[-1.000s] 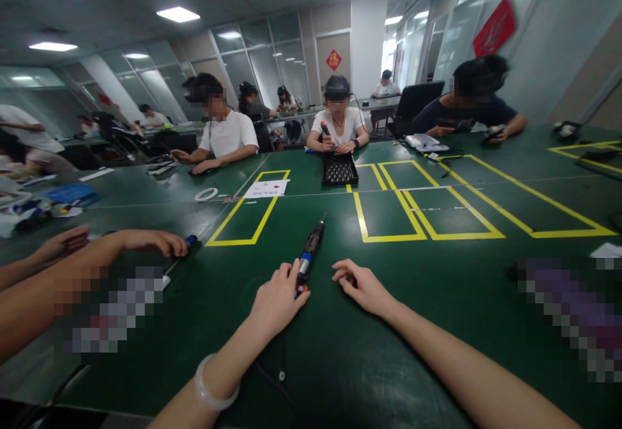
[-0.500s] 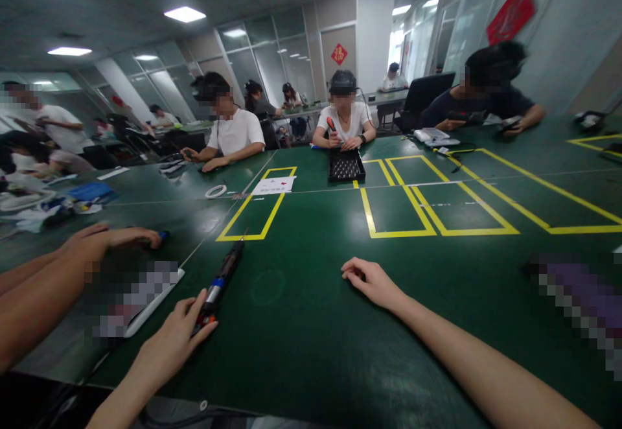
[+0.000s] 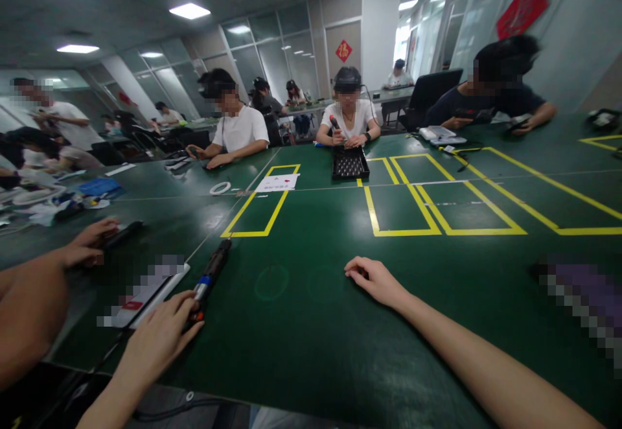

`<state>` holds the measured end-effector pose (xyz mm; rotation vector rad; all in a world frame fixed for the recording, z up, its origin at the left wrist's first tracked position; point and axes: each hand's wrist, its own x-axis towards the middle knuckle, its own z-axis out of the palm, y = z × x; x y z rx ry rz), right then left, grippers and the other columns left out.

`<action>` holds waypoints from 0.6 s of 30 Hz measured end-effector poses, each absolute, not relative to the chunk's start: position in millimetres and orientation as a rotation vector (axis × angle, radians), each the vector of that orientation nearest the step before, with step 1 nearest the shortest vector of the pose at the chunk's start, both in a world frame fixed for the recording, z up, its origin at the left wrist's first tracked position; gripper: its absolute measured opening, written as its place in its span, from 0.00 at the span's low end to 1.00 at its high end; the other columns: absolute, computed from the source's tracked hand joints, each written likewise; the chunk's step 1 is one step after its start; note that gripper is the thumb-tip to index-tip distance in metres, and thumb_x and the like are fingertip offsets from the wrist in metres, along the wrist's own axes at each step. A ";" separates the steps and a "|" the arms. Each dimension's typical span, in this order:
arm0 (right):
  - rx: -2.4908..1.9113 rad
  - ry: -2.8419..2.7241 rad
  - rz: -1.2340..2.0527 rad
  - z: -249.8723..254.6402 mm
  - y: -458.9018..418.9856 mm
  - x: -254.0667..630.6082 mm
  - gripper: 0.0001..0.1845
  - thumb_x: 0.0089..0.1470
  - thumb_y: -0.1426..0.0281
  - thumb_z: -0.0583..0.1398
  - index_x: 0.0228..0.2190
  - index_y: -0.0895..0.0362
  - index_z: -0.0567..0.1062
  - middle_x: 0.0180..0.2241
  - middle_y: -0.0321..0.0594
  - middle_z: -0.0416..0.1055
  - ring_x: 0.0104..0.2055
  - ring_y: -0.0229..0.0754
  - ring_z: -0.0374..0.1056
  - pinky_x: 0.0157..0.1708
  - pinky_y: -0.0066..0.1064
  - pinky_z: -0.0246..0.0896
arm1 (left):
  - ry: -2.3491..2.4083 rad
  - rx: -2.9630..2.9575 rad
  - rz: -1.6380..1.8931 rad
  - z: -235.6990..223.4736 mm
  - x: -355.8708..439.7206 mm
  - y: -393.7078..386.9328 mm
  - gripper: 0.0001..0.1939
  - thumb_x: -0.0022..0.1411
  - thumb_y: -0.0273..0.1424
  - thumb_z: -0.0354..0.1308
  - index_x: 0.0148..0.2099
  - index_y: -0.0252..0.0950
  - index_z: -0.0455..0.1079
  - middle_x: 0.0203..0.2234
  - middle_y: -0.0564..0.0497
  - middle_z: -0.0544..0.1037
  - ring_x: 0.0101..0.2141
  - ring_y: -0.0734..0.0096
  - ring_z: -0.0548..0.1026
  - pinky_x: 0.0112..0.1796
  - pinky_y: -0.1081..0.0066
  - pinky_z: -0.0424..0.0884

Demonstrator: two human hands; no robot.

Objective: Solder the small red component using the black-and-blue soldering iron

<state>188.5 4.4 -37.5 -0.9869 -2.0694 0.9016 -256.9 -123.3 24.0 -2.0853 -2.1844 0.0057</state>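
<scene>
My left hand rests over the rear of an electric screwdriver, its thumb along one side and its fingers over the other. The screwdriver is black with a blue and silver band and an orange part near my hand; its bit points away from me, close to a yellow tape corner. On the green table, my right hand rests with its fingers curled in, and nothing shows in them. Beside my left hand lies a partly blurred white flat object.
At left, a co-worker's hand touches a dark tool. Yellow tape frames mark the table; a paper sheet lies on one. Opposite, a person works over a black tray. A white ring and a blurred purple object lie about.
My left hand and the screwdriver have shifted left, and the hand lies flatter over the handle. The co-worker's hands at left have drawn back. My right hand has barely moved.
</scene>
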 end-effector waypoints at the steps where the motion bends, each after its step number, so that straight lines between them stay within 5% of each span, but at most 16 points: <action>1: -0.988 -2.073 0.896 -37.5 4.4 188.6 0.08 0.57 0.73 0.56 0.36 0.56 0.74 0.32 0.38 0.74 0.33 0.39 0.68 0.34 0.30 0.62 | -2.135 -2.107 0.056 23.8 -257.0 -123.4 0.18 0.57 0.46 0.49 0.40 0.40 0.70 0.51 0.44 0.71 0.50 0.54 0.70 0.53 0.59 0.63; 9: -0.996 -2.094 0.869 -34.6 3.7 187.3 0.07 0.57 0.73 0.56 0.35 0.56 0.74 0.30 0.38 0.72 0.32 0.39 0.67 0.33 0.29 0.60 | -2.027 -2.225 0.099 43.4 -232.3 -106.3 0.19 0.59 0.44 0.47 0.41 0.40 0.73 0.42 0.47 0.78 0.45 0.55 0.74 0.54 0.55 0.61; 15: -0.976 -2.082 0.915 -37.5 7.2 189.6 0.14 0.60 0.67 0.54 0.24 0.58 0.71 0.25 0.36 0.69 0.29 0.38 0.64 0.32 0.28 0.58 | -1.980 -2.675 -0.242 72.9 -110.3 -63.3 0.18 0.65 0.41 0.41 0.49 0.41 0.68 0.43 0.49 0.75 0.43 0.66 0.73 0.46 0.67 0.67; 18: -0.968 -1.948 1.037 -41.9 9.3 191.2 0.08 0.59 0.67 0.55 0.30 0.57 0.69 0.26 0.34 0.68 0.28 0.36 0.64 0.30 0.27 0.58 | -1.810 -2.910 -0.483 67.3 -48.8 -28.5 0.18 0.66 0.38 0.43 0.50 0.41 0.69 0.43 0.48 0.74 0.43 0.67 0.72 0.46 0.68 0.66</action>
